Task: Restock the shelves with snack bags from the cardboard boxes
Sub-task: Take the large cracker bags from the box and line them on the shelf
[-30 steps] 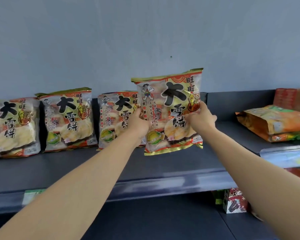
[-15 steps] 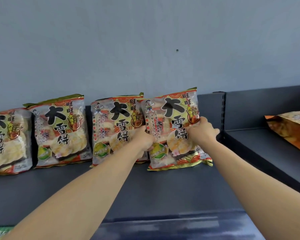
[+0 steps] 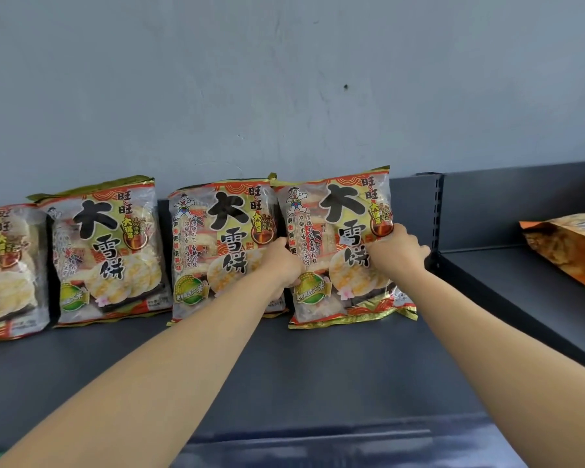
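Now both arms reach straight forward over the dark shelf [image 3: 318,366], forearms rising from the lower corners of the view and drawing in toward one snack bag [image 3: 343,211]. The left hand [image 3: 281,265] meets the bag's left edge about halfway up, back of the hand toward the camera. The right hand [image 3: 397,249] meets the right edge slightly higher, wrist bent a little inward.

Each hand grips the bag. The left fingers curl round the edge and disappear between this bag and the neighbouring bag [image 3: 217,244]. The right fingers [image 3: 416,248] wrap behind the right edge, while the thumb side presses on the printed front. Beyond that I cannot tell how the fingertips lie.

The bag stands upright at the shelf's back edge, its bottom seam on the shelf and its back toward the grey wall [image 3: 284,79]. It is the rightmost of a row and touches the neighbouring bag, with two more bags [image 3: 105,251] further left. Just to its right is the slotted post [image 3: 436,214] at the shelf's right end. Past that, an orange bag [image 3: 568,244] lies on the next shelf [image 3: 520,292].

One second ago the bag was held up clear of the shelf, in front of its neighbour. Half a second ago it was already down at the back edge, and it has stayed there in the same two-handed grip.
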A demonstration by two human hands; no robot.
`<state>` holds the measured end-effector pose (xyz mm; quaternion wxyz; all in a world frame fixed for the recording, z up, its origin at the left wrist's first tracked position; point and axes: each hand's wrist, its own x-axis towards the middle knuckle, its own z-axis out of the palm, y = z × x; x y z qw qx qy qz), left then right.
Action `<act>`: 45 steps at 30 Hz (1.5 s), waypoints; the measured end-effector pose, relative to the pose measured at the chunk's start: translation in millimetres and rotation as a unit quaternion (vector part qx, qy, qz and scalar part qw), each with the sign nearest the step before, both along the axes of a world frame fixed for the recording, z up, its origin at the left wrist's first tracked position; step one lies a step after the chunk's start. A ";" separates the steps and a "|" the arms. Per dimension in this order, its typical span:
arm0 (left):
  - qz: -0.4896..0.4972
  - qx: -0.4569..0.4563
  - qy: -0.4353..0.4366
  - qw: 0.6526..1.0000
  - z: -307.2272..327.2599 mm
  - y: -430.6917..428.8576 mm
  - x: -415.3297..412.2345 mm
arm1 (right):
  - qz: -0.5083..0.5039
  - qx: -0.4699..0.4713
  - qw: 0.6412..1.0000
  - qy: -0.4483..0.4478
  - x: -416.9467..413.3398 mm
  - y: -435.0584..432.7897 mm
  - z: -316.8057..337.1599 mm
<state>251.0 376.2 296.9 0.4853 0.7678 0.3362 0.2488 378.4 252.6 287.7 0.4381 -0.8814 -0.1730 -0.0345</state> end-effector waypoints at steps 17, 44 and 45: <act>-0.012 0.105 0.038 0.994 -5.4 -19.9 -35.4 | 0.024 -0.096 0.995 -0.006 -57.8 -29.5 0.8; -0.093 0.152 0.104 0.978 -21.0 -14.6 -23.9 | 0.018 -0.107 0.994 -0.034 -50.8 -18.0 -20.8; -0.093 0.153 0.105 0.978 -19.9 -14.3 -24.0 | 0.018 -0.109 0.993 -0.035 -50.4 -18.3 -20.1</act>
